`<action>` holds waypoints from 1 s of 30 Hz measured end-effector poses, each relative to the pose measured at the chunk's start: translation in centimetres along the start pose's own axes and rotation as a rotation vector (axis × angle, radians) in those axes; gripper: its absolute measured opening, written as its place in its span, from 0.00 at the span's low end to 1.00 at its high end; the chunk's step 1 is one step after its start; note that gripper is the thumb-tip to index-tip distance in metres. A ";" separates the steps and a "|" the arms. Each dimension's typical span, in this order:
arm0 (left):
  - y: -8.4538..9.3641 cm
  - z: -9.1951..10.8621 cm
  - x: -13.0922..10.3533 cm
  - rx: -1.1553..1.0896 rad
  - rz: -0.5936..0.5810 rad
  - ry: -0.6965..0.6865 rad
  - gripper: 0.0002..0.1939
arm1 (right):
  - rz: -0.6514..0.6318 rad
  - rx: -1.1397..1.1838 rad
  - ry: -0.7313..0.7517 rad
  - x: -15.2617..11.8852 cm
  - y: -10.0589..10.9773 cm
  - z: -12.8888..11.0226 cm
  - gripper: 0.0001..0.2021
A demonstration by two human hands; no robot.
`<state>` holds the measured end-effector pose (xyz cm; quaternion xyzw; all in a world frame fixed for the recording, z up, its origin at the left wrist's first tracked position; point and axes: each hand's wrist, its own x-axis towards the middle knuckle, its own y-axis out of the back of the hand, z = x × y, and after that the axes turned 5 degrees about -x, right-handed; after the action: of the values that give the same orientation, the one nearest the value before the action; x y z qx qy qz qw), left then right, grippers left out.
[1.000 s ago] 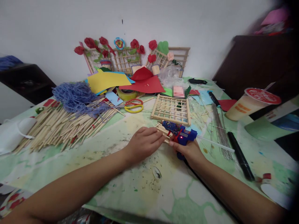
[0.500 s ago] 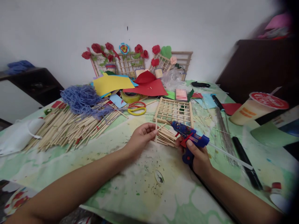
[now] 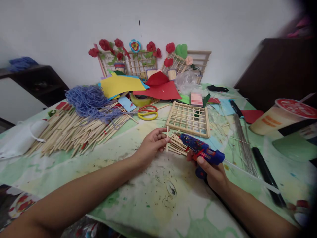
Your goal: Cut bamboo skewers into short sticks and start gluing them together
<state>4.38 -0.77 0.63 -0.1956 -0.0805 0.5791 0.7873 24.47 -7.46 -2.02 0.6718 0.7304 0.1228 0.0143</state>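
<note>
My left hand (image 3: 156, 141) pinches a short wooden stick (image 3: 167, 137) near its middle, holding it roughly upright. Wrapped around the handle of a blue glue gun (image 3: 201, 148) is my right hand (image 3: 213, 168), its thumb along the side. The gun's nozzle points left toward the stick, and a clear glue stick (image 3: 252, 177) juts from its back. Behind and below the nozzle lies a small pile of cut sticks (image 3: 177, 145), partly hidden by my hands. A small wooden lattice (image 3: 189, 119) lies just beyond the pile.
Many loose sticks (image 3: 71, 135) and blue yarn (image 3: 85, 100) spread at left. Scissors (image 3: 148, 114), tape (image 3: 141, 100) and coloured paper (image 3: 123, 86) lie behind. At right stand a lidded cup (image 3: 279, 115), thin wires (image 3: 244, 145) and a black rod (image 3: 268, 177). Flowered lattices (image 3: 142, 62) lean on the wall.
The view has shifted slightly. The glue gun's nozzle has dropped a little, away from the lattice's near edge. Both hands keep their hold on the stick and the glue gun.
</note>
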 end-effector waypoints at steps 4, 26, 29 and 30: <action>0.0 0.2 0.0 -0.021 -0.019 -0.019 0.10 | 0.021 -0.016 -0.014 0.1 0.0 0.3 0.16; 0.3 0.0 0.2 0.054 0.020 -0.106 0.18 | -0.083 -0.102 0.116 0.3 0.2 0.1 0.13; 0.4 0.1 0.2 0.031 0.024 -0.128 0.15 | -0.132 -0.117 0.133 0.4 0.1 -0.3 0.13; 0.4 0.2 0.2 0.018 0.022 -0.133 0.13 | -0.135 -0.117 0.129 0.4 0.1 -0.5 0.14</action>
<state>4.03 -0.45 0.61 -0.1504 -0.1253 0.6000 0.7756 24.42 -7.15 -1.48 0.6097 0.7650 0.2072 0.0148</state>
